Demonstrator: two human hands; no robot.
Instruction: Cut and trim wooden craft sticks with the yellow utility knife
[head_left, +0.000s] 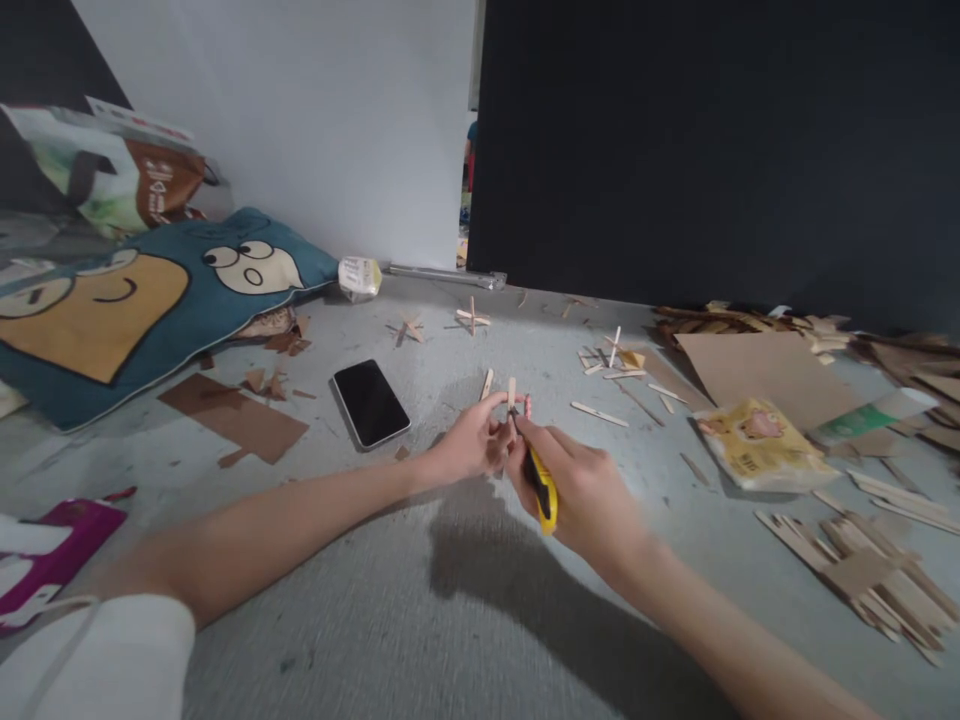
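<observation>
In the middle of the head view my left hand (480,438) is closed, pinching a short wooden craft stick (511,391) that points upward. My right hand (581,485) is wrapped round a yellow and black utility knife (543,488). The knife's front end meets the lower part of the stick, between my two hands. Exactly how the blade touches the wood is too small to tell. Another craft stick (487,384) shows just behind my left fingers. A black-screened phone (370,403) lies on the table to the left of that hand.
Small crossed-stick pieces (473,317) and loose sticks (599,414) lie beyond my hands. On the right are a yellow packet (761,445), cardboard (750,370), a green and white tube (874,415) and a stick pile (862,575). A blue cushion (161,310) and brown cardboard (234,417) lie left.
</observation>
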